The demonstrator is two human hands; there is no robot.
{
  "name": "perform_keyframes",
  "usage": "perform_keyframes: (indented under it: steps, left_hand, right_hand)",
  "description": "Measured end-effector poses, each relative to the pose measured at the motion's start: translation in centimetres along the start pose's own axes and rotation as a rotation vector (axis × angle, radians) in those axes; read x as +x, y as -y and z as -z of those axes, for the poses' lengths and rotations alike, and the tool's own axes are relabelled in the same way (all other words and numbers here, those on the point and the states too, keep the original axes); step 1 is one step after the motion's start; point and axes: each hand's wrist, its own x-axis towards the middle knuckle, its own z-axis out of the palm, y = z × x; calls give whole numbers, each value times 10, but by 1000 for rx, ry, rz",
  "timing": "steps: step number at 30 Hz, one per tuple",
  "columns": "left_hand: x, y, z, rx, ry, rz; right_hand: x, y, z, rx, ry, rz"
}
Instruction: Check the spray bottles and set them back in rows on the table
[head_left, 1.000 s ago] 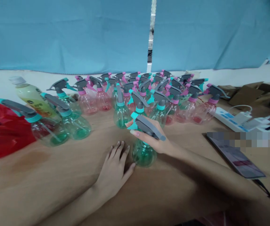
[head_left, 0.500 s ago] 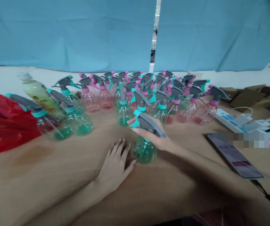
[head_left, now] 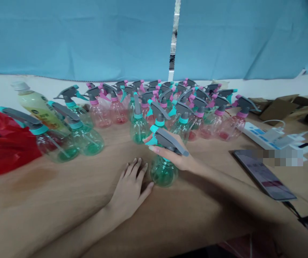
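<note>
A green spray bottle (head_left: pixel 164 172) with a grey and turquoise trigger head stands upright on the table, nearest to me. My right hand (head_left: pixel 177 156) is closed around its neck, just beneath the trigger head. Flat on the tabletop to the left of that bottle lies my left hand (head_left: pixel 131 182), its fingers stretched out and slightly apart, thumb close to the bottle's base. Right behind the held bottle are another green spray bottle (head_left: pixel 140 129) and several more with pink or turquoise collars.
At left stand two green spray bottles (head_left: pixel 88 139), a labelled drink bottle (head_left: pixel 42 111) and a red plastic bag (head_left: pixel 9 147). To the right lie a phone (head_left: pixel 264 175), a white power strip (head_left: pixel 261 136) with cables, and cardboard (head_left: pixel 279 107). A blue cloth (head_left: pixel 89 39) covers the wall.
The view has shifted slightly, so things sit a little farther left. Both hands keep their places, the right one still around the spray bottle's neck.
</note>
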Motion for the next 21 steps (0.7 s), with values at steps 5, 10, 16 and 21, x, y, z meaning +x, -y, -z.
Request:
perform_keyframes:
  steps: [5,10,16,21]
  left_hand:
    - [0,-1,1,10,3,10]
    - [-1,0,1,-3,-6,6]
    - [-1,1,0,-9,-29,-3]
    - [-1,0,1,-1,-16,-4]
  right_hand:
    - [0,2,2,-61,-11,27]
    - [0,2,2,-89,-25,11]
    - [0,1,1,-38,-9,17]
    - [-3,1,0,-43,-37,1]
